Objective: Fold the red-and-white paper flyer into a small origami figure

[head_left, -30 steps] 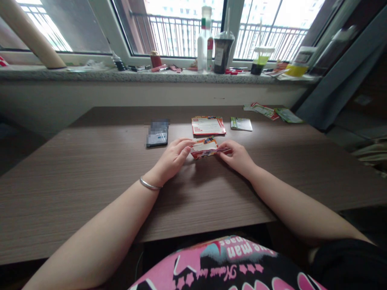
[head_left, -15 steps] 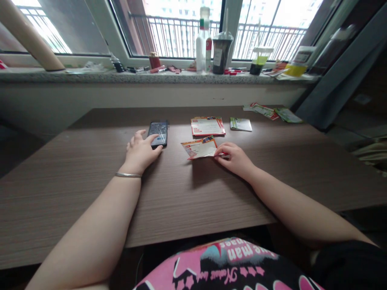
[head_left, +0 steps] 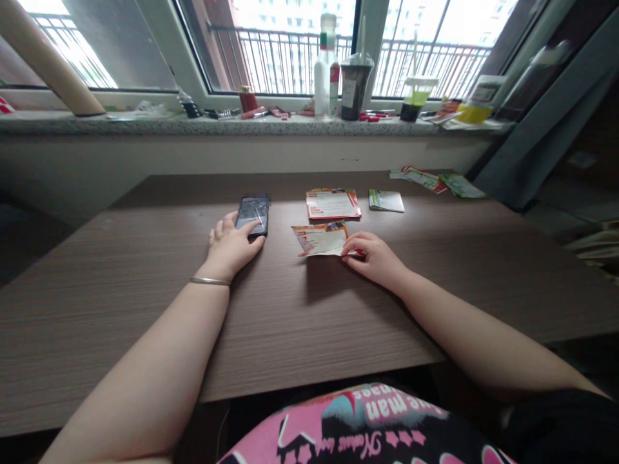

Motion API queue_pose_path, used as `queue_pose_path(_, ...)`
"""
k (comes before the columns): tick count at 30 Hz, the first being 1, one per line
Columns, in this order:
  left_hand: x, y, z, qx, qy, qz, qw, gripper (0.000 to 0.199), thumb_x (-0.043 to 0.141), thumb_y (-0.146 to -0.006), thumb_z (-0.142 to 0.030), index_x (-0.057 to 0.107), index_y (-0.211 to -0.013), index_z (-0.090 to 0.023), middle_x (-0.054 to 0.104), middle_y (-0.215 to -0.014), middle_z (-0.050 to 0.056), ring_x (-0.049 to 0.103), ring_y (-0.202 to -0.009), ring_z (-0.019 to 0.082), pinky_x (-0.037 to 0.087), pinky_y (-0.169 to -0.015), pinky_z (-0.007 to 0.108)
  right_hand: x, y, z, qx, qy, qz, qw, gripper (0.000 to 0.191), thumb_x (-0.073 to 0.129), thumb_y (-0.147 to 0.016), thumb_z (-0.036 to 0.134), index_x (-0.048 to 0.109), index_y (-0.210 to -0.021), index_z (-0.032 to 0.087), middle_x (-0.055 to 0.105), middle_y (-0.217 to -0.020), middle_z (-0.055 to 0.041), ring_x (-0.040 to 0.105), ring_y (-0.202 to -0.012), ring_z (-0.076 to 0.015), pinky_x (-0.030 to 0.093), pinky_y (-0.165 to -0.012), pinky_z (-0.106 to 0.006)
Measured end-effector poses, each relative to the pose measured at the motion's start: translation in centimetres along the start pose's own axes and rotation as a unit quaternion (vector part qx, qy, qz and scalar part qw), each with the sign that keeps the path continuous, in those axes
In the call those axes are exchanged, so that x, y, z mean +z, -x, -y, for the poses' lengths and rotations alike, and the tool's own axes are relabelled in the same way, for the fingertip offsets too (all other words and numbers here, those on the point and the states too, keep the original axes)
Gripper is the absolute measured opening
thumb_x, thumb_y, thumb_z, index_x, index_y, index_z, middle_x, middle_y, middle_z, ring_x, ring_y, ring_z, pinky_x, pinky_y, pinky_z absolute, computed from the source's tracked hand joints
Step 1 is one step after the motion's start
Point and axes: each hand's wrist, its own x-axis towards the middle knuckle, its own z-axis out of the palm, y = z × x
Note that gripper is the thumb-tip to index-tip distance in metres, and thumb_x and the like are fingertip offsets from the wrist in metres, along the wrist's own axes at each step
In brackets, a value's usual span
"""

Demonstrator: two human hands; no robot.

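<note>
My left hand (head_left: pixel 232 243) rests at the near left side of a black smartphone (head_left: pixel 254 212), its index finger stretched over the screen and the thumb by the lower edge. The fingers are apart and do not grip the phone. In my right hand (head_left: pixel 370 254) the corner of a creased printed card (head_left: pixel 322 240) is pinched between thumb and fingers. That card has a white middle and an orange-red border, and it stands tilted above the table, casting a shadow. Just behind it lies a stack of similar red-bordered cards (head_left: pixel 333 204).
A smaller stack of green and white cards (head_left: pixel 385 200) lies to the right. Several loose leaflets (head_left: pixel 425 179) are at the back right of the brown table (head_left: pixel 271 328). Bottles (head_left: pixel 326 84), a dark lidded cup (head_left: pixel 355 87) and small items line the stone windowsill (head_left: pixel 217 129).
My left hand has shifted slightly, its index finger now lower on the phone screen. The card in my right hand has tilted a little. The stacks have stayed put.
</note>
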Motion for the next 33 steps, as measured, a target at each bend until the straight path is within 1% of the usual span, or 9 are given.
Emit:
queue_pose_path(5, -0.8, -0.2, -0.5, -0.055, 0.03, 0.012, 0.998, 0.074, 0.058, -0.079, -0.051, 0.037, -0.146, -0.028, 0.02, -0.156, 0.015, 0.03, -0.14, 0.039, 0.027, -0.114, 0.052, 0.1, -0.1, -0.1, 0.003, -0.005, 0.004, 1.0, 0.006, 0.067, -0.079, 0.018, 0.068, -0.084, 0.023, 0.066, -0.097, -0.0053, 0.061, -0.098, -0.0201, 0.049, -0.092, -0.039)
queue_pose_path(8, -0.8, -0.6, 0.0, -0.087, 0.058, 0.038, 0.994, 0.083, 0.058, -0.078, -0.055, 0.031, -0.149, -0.021, 0.028, -0.153, 0.018, 0.031, -0.14, 0.038, 0.029, -0.113, 0.051, 0.1, -0.2, 0.0, 0.002, -0.015, 0.005, 1.0, 0.007, 0.067, -0.08, 0.019, 0.068, -0.086, 0.022, 0.065, -0.099, -0.0061, 0.06, -0.098, -0.0201, 0.049, -0.092, -0.039)
queue_pose_path(12, -0.5, -1.7, 1.0, -0.106, 0.103, 0.046, 0.988, 0.078, 0.052, -0.082, -0.055, 0.033, -0.146, -0.014, 0.045, -0.144, 0.019, 0.041, -0.135, 0.034, 0.034, -0.111, 0.046, -0.1, -0.2, 0.4, 0.002, -0.023, 0.007, 1.0, 0.006, 0.066, -0.081, 0.02, 0.068, -0.086, 0.022, 0.065, -0.101, -0.0063, 0.061, -0.099, -0.0194, 0.049, -0.093, -0.038)
queue_pose_path(19, -1.1, -3.3, 0.7, -0.147, 0.148, 0.035, 0.977, 0.07, 0.053, -0.082, -0.044, 0.038, -0.143, -0.012, 0.049, -0.139, 0.02, 0.046, -0.13, 0.034, 0.037, -0.108, 0.045, -0.3, -0.4, 0.4, 0.0, -0.024, 0.026, 0.999, 0.006, 0.063, -0.084, 0.02, 0.068, -0.085, 0.023, 0.066, -0.103, -0.0059, 0.06, -0.101, -0.0192, 0.047, -0.095, -0.038)
queue_pose_path(21, -1.5, -2.6, -0.8, -0.09, 0.136, -0.019, 0.986, 0.053, 0.049, -0.085, -0.039, 0.051, -0.132, -0.014, 0.053, -0.133, 0.017, 0.045, -0.129, 0.033, 0.035, -0.11, 0.045, -0.2, -0.4, 0.3, -0.003, -0.025, 0.028, 0.999, 0.007, 0.062, -0.084, 0.019, 0.068, -0.084, 0.023, 0.066, -0.102, -0.0058, 0.06, -0.1, -0.0188, 0.047, -0.094, -0.038)
queue_pose_path(23, -1.8, -1.4, -3.0, 0.031, 0.141, -0.064, 0.988, 0.042, 0.042, -0.09, -0.037, 0.059, -0.122, -0.016, 0.057, -0.127, 0.013, 0.046, -0.127, 0.029, 0.033, -0.111, 0.044, -0.2, -0.5, 0.2, -0.004, -0.023, 0.029, 0.999, 0.007, 0.062, -0.085, 0.019, 0.068, -0.083, 0.023, 0.066, -0.102, -0.0057, 0.06, -0.1, -0.0188, 0.048, -0.094, -0.037)
queue_pose_path(26, -1.9, 0.6, -6.5, 0.203, 0.159, -0.011, 0.966, 0.039, 0.038, -0.095, -0.042, 0.063, -0.118, -0.023, 0.053, -0.133, 0.008, 0.045, -0.128, 0.025, 0.033, -0.111, 0.043, -0.2, -0.5, 0.3, -0.006, -0.021, 0.033, 0.999, 0.008, 0.061, -0.085, 0.017, 0.067, -0.082, 0.022, 0.067, -0.1, -0.0055, 0.06, -0.099, -0.0185, 0.048, -0.092, -0.036)
queue_pose_path(29, -1.3, 1.5, -8.7, 0.253, 0.164, 0.032, 0.953, 0.041, 0.035, -0.097, -0.042, 0.061, -0.123, -0.025, 0.051, -0.137, 0.007, 0.046, -0.127, 0.023, 0.035, -0.11, 0.042, -0.3, -0.5, 0.4, -0.006, -0.015, 0.05, 0.999, 0.01, 0.06, -0.084, 0.014, 0.066, -0.082, 0.022, 0.068, -0.098, -0.0048, 0.061, -0.097, -0.0184, 0.047, -0.092, -0.036)
queue_pose_path(33, -0.2, 0.7, -9.3, 0.237, 0.145, 0.077, 0.957, 0.045, 0.042, -0.093, -0.043, 0.058, -0.129, -0.02, 0.055, -0.135, 0.009, 0.047, -0.126, 0.026, 0.036, -0.109, 0.044, -0.5, -0.5, 0.1, 0.008, 0.013, 0.073, 0.997, 0.008, 0.062, -0.084, 0.018, 0.064, -0.077, 0.02, 0.07, -0.096, -0.0047, 0.061, -0.095, -0.0196, 0.048, -0.09, -0.037)
